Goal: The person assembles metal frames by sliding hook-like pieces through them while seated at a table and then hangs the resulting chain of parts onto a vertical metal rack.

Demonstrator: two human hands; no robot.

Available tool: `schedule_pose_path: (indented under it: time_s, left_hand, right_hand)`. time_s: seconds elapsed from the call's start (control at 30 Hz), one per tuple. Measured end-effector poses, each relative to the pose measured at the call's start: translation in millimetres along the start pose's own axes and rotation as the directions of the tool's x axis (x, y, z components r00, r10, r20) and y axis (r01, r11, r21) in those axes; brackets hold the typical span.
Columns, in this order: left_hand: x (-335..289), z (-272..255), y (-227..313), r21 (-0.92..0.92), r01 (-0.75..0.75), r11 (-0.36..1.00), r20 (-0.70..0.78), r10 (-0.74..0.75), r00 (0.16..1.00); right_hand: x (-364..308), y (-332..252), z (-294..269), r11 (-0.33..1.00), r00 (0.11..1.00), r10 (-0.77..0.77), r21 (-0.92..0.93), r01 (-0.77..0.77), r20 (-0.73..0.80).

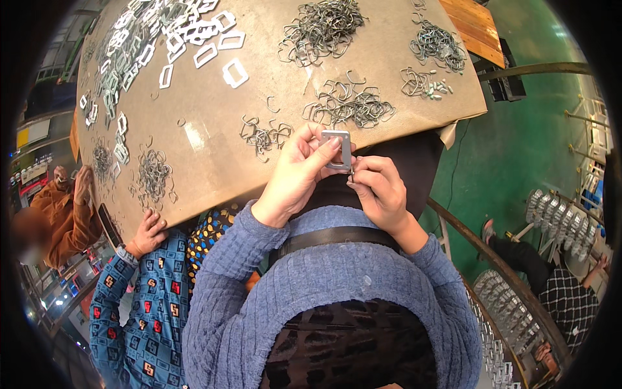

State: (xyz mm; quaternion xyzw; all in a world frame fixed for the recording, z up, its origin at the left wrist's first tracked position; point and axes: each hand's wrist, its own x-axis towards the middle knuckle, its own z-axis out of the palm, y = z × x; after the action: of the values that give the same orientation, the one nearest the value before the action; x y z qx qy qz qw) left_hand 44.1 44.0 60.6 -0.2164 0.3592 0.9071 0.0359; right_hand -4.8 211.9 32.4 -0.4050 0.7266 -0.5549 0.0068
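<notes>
My left hand [299,167] grips a small grey rectangular metal frame [346,150] with an opening in its middle, thumb pressed on its face. The frame is held just off the table's near edge, above my lap. Close by its lower corner, my right hand [382,190] is closed in a pinch on a small dark metal piece [352,174], mostly hidden by the fingertips. Just beyond my hands lies a heap of bent wire hooks [350,105]. A smaller heap of hooks [264,135] sits to the left of it.
The brown-covered table [220,149] also carries a larger hook pile [322,31], white rectangular frames [206,54] and small pale green pieces [438,89]. To my left, a co-worker's hand [149,232] rests at the edge; another person [68,217] sits beyond. Metal parts hang on racks [562,220] at right.
</notes>
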Motion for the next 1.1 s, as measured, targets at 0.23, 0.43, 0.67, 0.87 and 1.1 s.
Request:
schedule_pose_path:
  time_s: [0.23, 0.43, 0.67, 0.87, 1.1]
  left_hand:
    - [-0.7, -1.0, -2.7, 0.008, 0.006, 1.000, 0.001, -0.006, 1.000]
    - [-7.7, -0.5, -5.3, 0.284, -0.156, 0.946, 0.038, 0.152, 0.988]
    - [-20.5, -11.3, -11.9, 0.617, -0.294, 0.730, 0.123, 0.279, 0.952]
    - [-19.8, -7.5, -14.1, 0.575, -0.296, 0.763, 0.171, 0.242, 0.955]
    - [-23.7, -10.6, -13.9, 0.578, -0.294, 0.761, 0.154, 0.252, 0.955]
  right_hand:
    - [1.0, -2.1, -0.7, 0.998, 0.999, -0.041, -0.037, 0.041, -0.001]
    - [-6.8, 7.8, -1.6, 0.997, 0.998, 0.057, -0.055, -0.056, 0.026]
    - [51.4, 39.4, -24.3, 0.972, 0.993, -0.081, -0.225, 0.060, -0.084]
    - [144.7, 73.0, 36.4, 0.895, 0.996, 0.043, -0.446, -0.002, 0.081]
    - [147.6, 79.1, 35.8, 0.962, 0.980, 0.184, -0.219, -0.164, 0.071]
